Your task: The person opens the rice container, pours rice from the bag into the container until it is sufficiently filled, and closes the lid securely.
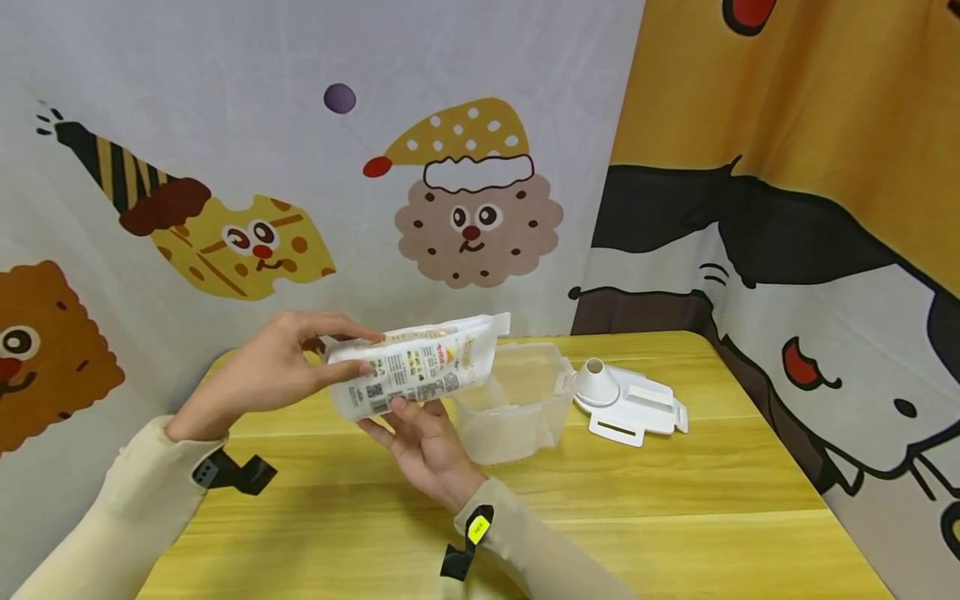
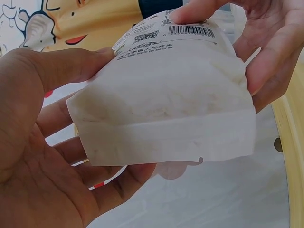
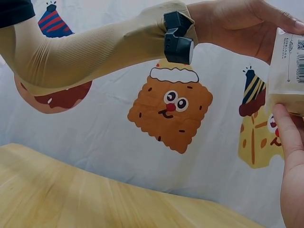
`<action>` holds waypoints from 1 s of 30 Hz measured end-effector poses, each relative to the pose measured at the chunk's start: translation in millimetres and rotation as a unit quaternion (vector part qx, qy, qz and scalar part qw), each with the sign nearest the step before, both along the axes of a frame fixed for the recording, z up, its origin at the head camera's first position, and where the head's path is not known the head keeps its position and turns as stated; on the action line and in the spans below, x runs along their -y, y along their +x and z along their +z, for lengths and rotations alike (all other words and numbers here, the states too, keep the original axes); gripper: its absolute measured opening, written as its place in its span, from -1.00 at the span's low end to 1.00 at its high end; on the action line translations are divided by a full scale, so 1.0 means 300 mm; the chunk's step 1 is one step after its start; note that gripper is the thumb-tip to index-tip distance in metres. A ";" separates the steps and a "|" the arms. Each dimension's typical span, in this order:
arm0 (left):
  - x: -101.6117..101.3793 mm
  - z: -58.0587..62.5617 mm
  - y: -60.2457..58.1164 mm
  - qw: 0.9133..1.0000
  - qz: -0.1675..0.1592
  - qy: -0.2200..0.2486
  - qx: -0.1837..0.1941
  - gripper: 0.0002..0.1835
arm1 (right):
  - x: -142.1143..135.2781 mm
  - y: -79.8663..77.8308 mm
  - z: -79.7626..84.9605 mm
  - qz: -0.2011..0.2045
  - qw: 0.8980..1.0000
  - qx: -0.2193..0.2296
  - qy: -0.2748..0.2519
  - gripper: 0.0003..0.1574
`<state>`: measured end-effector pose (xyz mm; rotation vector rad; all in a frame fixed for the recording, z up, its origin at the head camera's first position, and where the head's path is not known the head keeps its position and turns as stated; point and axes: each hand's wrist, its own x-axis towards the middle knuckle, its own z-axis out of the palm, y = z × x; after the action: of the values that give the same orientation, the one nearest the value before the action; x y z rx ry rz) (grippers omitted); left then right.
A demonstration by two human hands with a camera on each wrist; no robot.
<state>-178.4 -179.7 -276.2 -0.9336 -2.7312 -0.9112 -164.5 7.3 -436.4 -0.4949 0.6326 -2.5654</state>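
A white printed bag (image 1: 412, 367) with a barcode and QR code is held up above the table, lying nearly sideways. My left hand (image 1: 281, 362) grips its bottom end from the left, with the thumb on the printed face. From below, my right hand (image 1: 427, 450) holds the same bag; its thumb presses near the barcode, as the left wrist view shows. The bag's flat bottom (image 2: 166, 128) faces the left wrist camera. Its other end points right and overlaps the rim of a clear plastic container (image 1: 517, 425) in the head view.
Right of the container, a white lid (image 1: 633, 400) with a cone-shaped spout (image 1: 596, 382) lies on the wooden table (image 1: 675, 517). A cartoon-printed curtain (image 1: 262, 50) hangs behind the table and along its right side.
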 end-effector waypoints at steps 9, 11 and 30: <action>-0.006 0.000 0.002 1.000 0.003 0.003 -0.008 -0.72 | -0.001 0.000 0.003 0.001 1.000 0.004 -0.006 -0.38; -0.008 0.000 0.002 1.000 0.001 0.006 -0.010 -0.72 | -0.002 0.000 0.004 0.001 1.000 0.004 -0.007 -0.39; -0.009 0.005 0.006 1.000 0.012 0.000 0.008 -0.71 | 0.001 -0.002 0.011 0.002 1.000 -0.004 -0.008 -0.31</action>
<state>-176.6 -177.2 -274.8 -0.8942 -2.7497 -0.9182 -165.1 7.1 -433.2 -0.5109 0.6140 -2.5678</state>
